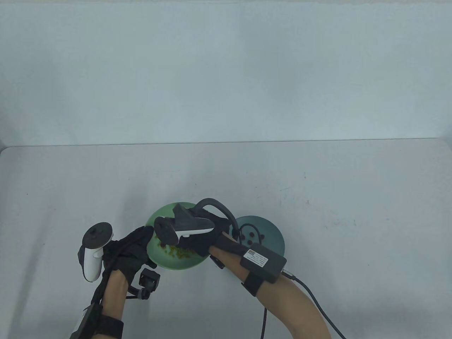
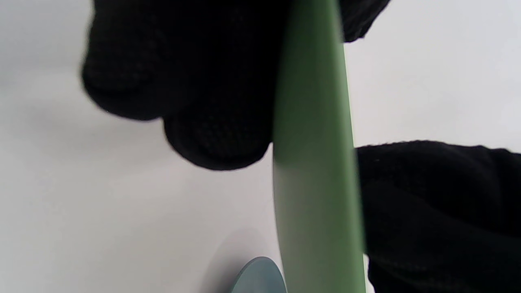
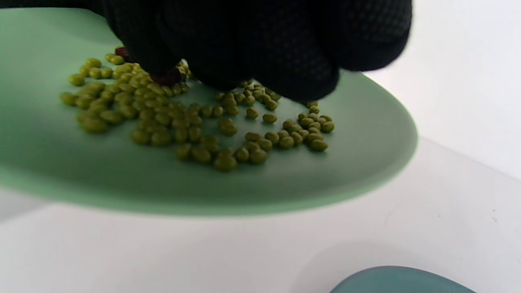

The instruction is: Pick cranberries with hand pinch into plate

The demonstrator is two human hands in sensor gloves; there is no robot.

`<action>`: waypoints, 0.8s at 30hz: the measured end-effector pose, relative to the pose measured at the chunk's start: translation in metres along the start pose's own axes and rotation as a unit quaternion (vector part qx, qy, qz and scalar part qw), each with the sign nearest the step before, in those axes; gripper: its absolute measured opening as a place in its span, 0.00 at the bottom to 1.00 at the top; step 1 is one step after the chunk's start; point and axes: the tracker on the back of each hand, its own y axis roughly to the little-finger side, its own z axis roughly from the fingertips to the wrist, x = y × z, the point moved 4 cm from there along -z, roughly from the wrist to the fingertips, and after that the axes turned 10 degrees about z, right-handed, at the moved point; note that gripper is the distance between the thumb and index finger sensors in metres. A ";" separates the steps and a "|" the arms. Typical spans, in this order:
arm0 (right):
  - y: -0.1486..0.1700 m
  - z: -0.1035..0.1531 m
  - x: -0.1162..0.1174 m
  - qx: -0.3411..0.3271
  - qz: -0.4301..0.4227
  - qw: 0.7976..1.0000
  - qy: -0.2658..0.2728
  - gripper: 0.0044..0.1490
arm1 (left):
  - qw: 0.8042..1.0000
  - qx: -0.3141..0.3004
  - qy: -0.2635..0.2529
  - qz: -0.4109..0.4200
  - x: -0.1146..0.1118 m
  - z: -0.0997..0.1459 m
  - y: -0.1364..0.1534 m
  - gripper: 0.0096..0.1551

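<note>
In the table view, the right hand (image 1: pixel 197 235) is reaching over the green plate (image 1: pixel 160 215), its fingers hidden under the tracker, so the grip cannot be told from here. The left hand (image 1: pixel 132 247) is lying against the green plate's left rim. Several dark cranberries (image 1: pixel 250 238) are sitting in the teal plate (image 1: pixel 272 236), which is touching the green plate's right side. Both plates are resting on the white table (image 1: pixel 353 197). In the left wrist view, the left hand's fingers (image 2: pixel 211 138) are sitting on one side of the green plate's rim (image 2: pixel 313 162) and the thumb on the other, gripping it. In the right wrist view, the right hand's fingertips (image 3: pixel 163 61) are bunching down among the green beans (image 3: pixel 183 122), closing on a dark red cranberry (image 3: pixel 167 77); another cranberry (image 3: pixel 121 51) is peeking out beside the fingers.
</note>
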 end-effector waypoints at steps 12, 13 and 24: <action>-0.005 0.000 0.002 -0.013 -0.011 1.000 -0.004 0.30 | 1.000 0.000 0.000 0.001 0.001 0.000 0.000 0.26; -0.005 -0.001 0.002 -0.015 -0.017 1.000 -0.007 0.30 | 1.000 0.000 0.000 0.003 0.001 0.000 0.000 0.26; -0.001 -0.006 0.006 -0.016 -0.059 0.998 -0.030 0.33 | 1.000 -0.001 0.002 0.005 0.001 0.000 0.000 0.26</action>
